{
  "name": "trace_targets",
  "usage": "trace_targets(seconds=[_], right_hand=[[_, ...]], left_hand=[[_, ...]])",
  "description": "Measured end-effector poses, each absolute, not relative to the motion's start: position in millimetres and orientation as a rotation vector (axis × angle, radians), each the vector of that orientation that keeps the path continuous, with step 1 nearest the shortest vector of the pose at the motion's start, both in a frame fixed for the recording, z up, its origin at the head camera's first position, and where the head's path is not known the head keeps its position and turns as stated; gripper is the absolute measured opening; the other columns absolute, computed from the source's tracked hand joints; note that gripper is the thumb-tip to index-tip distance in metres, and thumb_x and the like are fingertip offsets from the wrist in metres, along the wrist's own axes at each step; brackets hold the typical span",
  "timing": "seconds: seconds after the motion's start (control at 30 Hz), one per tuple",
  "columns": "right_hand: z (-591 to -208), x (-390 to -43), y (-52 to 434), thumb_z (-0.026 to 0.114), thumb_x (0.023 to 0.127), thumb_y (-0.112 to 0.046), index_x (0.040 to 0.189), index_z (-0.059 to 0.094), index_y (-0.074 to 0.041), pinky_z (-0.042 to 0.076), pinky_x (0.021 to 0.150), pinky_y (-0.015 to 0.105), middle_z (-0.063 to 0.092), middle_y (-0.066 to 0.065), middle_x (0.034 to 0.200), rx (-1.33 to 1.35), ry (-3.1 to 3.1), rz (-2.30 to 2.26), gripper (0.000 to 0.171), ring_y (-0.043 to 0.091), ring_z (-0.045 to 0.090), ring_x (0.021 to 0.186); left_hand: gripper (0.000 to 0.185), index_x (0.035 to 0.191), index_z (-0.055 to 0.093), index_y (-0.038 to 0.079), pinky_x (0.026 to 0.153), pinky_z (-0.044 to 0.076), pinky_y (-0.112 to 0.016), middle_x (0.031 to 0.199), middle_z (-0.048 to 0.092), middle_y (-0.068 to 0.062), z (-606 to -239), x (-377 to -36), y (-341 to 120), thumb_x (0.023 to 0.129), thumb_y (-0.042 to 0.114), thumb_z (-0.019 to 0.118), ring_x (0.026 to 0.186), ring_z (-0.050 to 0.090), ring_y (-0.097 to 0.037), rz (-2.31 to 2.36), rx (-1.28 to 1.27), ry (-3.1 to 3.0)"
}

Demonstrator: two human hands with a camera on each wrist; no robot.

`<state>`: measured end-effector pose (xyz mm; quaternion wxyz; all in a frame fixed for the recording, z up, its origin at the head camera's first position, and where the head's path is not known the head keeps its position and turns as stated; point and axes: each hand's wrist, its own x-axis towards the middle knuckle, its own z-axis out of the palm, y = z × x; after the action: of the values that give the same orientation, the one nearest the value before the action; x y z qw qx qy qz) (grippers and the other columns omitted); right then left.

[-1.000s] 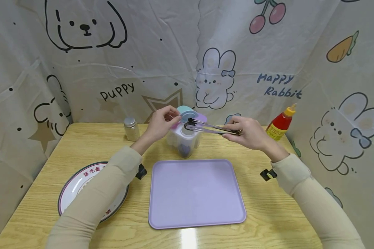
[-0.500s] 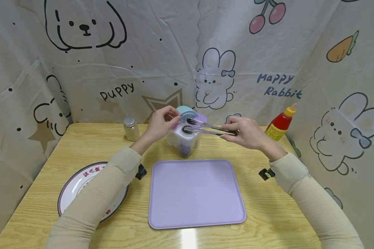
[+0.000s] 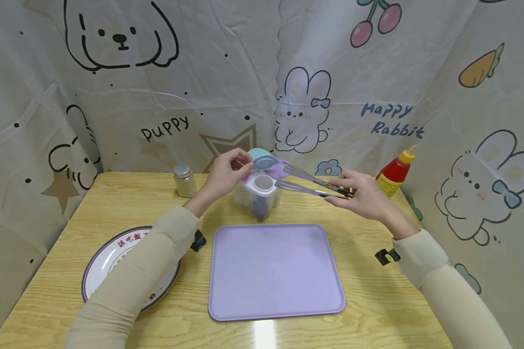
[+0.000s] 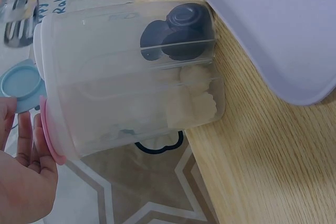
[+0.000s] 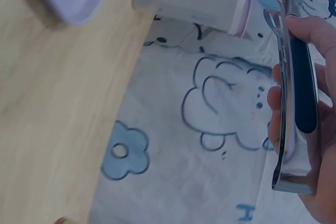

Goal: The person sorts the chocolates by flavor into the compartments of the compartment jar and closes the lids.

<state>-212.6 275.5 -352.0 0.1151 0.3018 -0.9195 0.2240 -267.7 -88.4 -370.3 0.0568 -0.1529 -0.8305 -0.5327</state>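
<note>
A clear multi-compartment storage container (image 3: 251, 198) stands behind the tray, its top fitted with pastel lids. My left hand (image 3: 231, 167) pinches the raised blue flip lid (image 4: 22, 82) at the rim. Below that lid a round opening (image 3: 264, 182) shows in the white top. Dark blue rounded pieces (image 4: 181, 32) and pale pieces (image 4: 191, 100) lie inside at the bottom, in separate compartments. My right hand (image 3: 361, 191) grips metal tongs (image 5: 286, 93) with dark handle grips. Their slotted tips are spread apart, just right of the opening, with nothing between them.
A lilac tray (image 3: 277, 271) lies at the front middle of the wooden table. A white plate (image 3: 113, 252) sits left, partly under my left sleeve. A glass shaker jar (image 3: 185, 182) stands back left, a red sauce bottle (image 3: 393, 172) back right. Printed cloth (image 3: 227, 87) hangs behind.
My right hand has moved the tongs right, away from over the round opening, and their tips have spread wider. The left hand stays at the blue lid.
</note>
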Motion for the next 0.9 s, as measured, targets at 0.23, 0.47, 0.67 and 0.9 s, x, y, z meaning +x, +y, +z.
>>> trace_targets(seconds=[0.23,0.47,0.67,0.9], right_hand=[[-370.8,-205.4,299.8,0.089,0.084,-0.015,0.115,0.08,-0.007,0.043,0.062,0.023,0.068,0.005,0.093,0.791,-2.702,0.71,0.033,0.013,0.052,0.074],[-395.0,-203.0,324.4,0.088,0.086,-0.019,0.116,0.079,-0.004,0.042,0.063,0.024,0.069,0.006,0.094,0.651,-2.744,0.711,0.034,0.015,0.052,0.076],[-419.1,-205.0,344.3,0.087,0.087,-0.026,0.121,0.078,-0.003,0.043,0.067,0.028,0.067,0.007,0.093,0.512,-2.824,0.679,0.042,0.02,0.055,0.079],[-444.1,-202.2,356.6,0.085,0.09,-0.032,0.126,0.075,-0.002,0.044,0.072,0.03,0.071,0.012,0.104,0.453,-2.96,0.669,0.048,0.022,0.057,0.085]], left_hand=[[0.015,0.111,0.069,0.006,0.081,0.05,-0.026,0.109,0.073,-0.016,-370.0,-267.7,-88.0,0.101,0.016,0.072,0.094,0.063,-0.022,-1.604,-0.452,-2.528],[0.015,0.111,0.069,0.006,0.082,0.051,-0.026,0.109,0.073,-0.015,-368.9,-266.3,-87.7,0.102,0.016,0.071,0.094,0.064,-0.023,-1.595,-0.45,-2.537],[0.015,0.112,0.069,0.006,0.083,0.051,-0.027,0.11,0.072,-0.015,-368.1,-265.1,-88.3,0.102,0.017,0.071,0.096,0.064,-0.024,-1.593,-0.435,-2.546],[0.014,0.112,0.069,0.006,0.084,0.051,-0.028,0.11,0.072,-0.015,-369.6,-266.0,-88.0,0.102,0.017,0.071,0.096,0.063,-0.024,-1.6,-0.438,-2.548]])
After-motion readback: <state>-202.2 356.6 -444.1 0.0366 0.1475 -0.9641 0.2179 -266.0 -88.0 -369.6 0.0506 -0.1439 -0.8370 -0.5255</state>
